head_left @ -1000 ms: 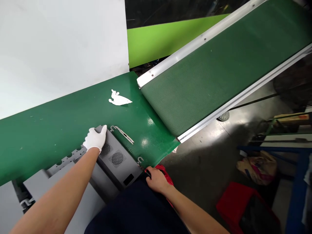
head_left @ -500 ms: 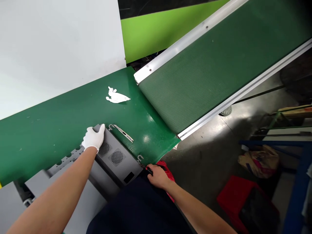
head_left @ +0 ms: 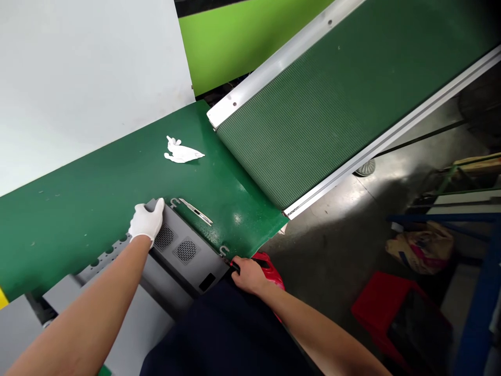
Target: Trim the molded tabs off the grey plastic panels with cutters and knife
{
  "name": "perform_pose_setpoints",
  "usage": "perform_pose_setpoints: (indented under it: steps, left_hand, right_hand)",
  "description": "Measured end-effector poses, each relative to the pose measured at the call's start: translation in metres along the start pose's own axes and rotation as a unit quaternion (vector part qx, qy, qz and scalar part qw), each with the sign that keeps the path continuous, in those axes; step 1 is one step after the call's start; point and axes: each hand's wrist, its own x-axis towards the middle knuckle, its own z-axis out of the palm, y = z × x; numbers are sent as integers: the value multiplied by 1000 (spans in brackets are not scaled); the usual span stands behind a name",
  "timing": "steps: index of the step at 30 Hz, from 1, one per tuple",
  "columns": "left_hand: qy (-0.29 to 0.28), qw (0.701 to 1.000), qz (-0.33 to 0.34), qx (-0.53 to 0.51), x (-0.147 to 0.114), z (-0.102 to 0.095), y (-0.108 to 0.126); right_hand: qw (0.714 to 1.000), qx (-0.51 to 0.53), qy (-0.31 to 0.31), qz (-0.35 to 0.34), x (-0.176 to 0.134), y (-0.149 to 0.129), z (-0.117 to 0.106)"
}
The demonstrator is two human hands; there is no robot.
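My left hand (head_left: 146, 221), in a white glove, is closed round the far end of a grey metal casing (head_left: 204, 260) with two mesh vent grilles. My bare right hand (head_left: 249, 275) grips a hand tool with a red and black handle (head_left: 234, 265) at the casing's near corner. The tool's tip is too small to make out. Just beyond that tip, a hook-shaped metal bracket (head_left: 223, 250) sticks out from the casing's edge. A second hook bracket (head_left: 175, 202) is near my left hand. Beside the casing lies a slim, pale utility knife (head_left: 195, 212).
A crumpled white glove (head_left: 182, 152) lies on the green bench top (head_left: 97, 180). The green conveyor belt (head_left: 297, 120) slopes off to the right. More grey metal parts (head_left: 129, 308) are under my left arm. Something red (head_left: 270, 267) lies beside my right hand, and a red bin (head_left: 378, 300) is on the floor.
The view has shifted slightly. Both hands keep their hold at the same places on the casing and the tool; the casing has not visibly moved on the bench.
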Motion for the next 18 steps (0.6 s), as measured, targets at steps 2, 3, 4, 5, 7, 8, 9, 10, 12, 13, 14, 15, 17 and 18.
perform_pose_setpoints:
  steps: [2,3,4,5,7,8,9,10,12,13,14,15,17,18]
  left_hand:
    - [-9,1000,1,-12,2,0,-1]
    - [-13,1000,3,-17,3,-1,-2]
    - [-15,1000,4,-19,4,-1,-2]
    - [-16,1000,6,-18,4,-1,-2]
    - [-20,1000,7,-11,3,-2,-1]
    - [-23,1000,5,-8,2,-2,-1]
    - [-27,1000,3,-5,1,-3,0]
    - [-31,1000,1,-3,1,-3,0]
    - [-35,999,-2,-2,1,-4,0]
    - [-35,999,-2,-2,1,-5,1]
    - [-35,999,-2,-2,2,-7,2]
    - [-35,999,-2,-1,1,-9,4]
    - [-24,1000,-10,4,-6,-11,10]
    - [5,1000,-17,12,-14,-11,15]
  right_hand:
    - [1000,-13,2,5,2,-1,1]
    - [1000,-19,3,8,3,-2,1]
    - [1000,-25,3,14,3,-2,1]
    - [999,-30,2,20,3,-3,1]
    - [999,-39,3,33,2,-6,1]
    - [998,-43,5,39,1,-7,1]
    - [998,-47,7,45,1,-8,1]
    - [997,-50,9,49,0,-10,1]
    - [997,-56,11,57,0,-12,1]
    - [996,-58,12,60,0,-12,2]
    - [996,-60,13,63,1,-13,2]
    - [996,-61,12,64,1,-13,3]
    - [996,-60,10,64,2,-12,4]
    - [996,-60,7,64,3,-12,4]
